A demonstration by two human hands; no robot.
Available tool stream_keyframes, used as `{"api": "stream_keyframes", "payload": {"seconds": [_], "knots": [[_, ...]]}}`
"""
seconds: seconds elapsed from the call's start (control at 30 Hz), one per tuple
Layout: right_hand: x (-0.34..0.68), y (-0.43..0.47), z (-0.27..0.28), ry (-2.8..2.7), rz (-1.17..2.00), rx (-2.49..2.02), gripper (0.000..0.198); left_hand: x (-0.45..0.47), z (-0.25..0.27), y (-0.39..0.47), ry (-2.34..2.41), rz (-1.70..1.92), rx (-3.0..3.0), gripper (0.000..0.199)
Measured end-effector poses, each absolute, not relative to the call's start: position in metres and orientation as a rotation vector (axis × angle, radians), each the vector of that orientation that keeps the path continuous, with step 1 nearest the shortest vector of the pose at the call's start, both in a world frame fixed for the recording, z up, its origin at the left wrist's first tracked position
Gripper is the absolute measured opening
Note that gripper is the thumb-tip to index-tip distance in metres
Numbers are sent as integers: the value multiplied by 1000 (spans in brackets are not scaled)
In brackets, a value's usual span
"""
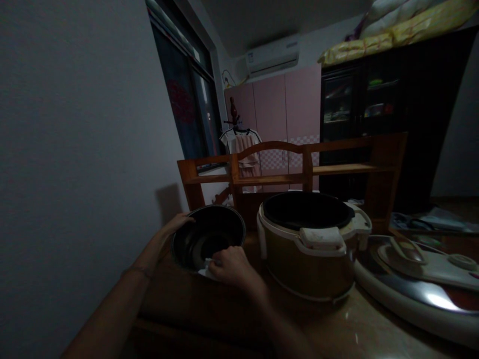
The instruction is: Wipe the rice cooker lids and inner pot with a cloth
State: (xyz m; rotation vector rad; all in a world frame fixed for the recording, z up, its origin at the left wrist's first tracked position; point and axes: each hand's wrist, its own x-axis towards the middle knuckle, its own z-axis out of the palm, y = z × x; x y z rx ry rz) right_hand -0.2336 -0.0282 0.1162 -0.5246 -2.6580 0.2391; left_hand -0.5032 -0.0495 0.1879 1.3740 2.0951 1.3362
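A dark, round inner pot (215, 224) stands tilted on the desk, its mouth turned toward me. My left hand (178, 223) grips its upper left rim, fingers reaching over the edge. At the lower right of the rim, my right hand (232, 267) is closed on a crumpled white tissue (207, 269), which touches the pot's edge. To the right sits the body of an electric pressure cooker (310, 269), with a dark opening on top and pale handles. Its lid (422, 284) lies farther right.
Behind the pot and cooker rises a wooden shelf rack (269, 179). A bare wall (93, 124) runs close on the left. Beyond are clothes on a coat stand (245, 149), a pink wardrobe (269, 109) and a dark cabinet (392, 114). The desk (209, 309) is under everything.
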Motion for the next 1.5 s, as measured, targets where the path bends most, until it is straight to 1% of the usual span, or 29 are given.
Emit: {"api": "stream_keyframes", "payload": {"seconds": [0.13, 0.27, 0.43, 0.67, 0.83, 0.97, 1.07, 1.23, 1.5], "knots": [[-227, -31, 115, -2662, 253, -544, 37, -514, 186, -44, 2017, 1248, 1338, 43], [-225, -26, 117, -2696, 280, -520, 35, -517, 180, -47, 1971, 1237, 1326, 57], [-228, -22, 119, -2719, 291, -491, 33, -520, 175, -56, 1929, 1257, 1337, 66], [-226, -25, 115, -2717, 273, -480, 34, -523, 174, -52, 1927, 1269, 1372, 68], [-221, -28, 115, -2700, 253, -464, 39, -522, 177, -46, 1927, 1283, 1389, 68], [-220, -30, 113, -2691, 245, -466, 36, -517, 178, -51, 1922, 1303, 1393, 68], [-219, -35, 110, -2685, 244, -482, 37, -512, 180, -57, 1904, 1320, 1386, 71], [-216, -48, 104, -2666, 250, -510, 37, -496, 183, -66, 1828, 1328, 1370, 70], [-208, -51, 103, -2664, 274, -535, 36, -480, 190, -62, 1740, 1333, 1372, 70]]}}
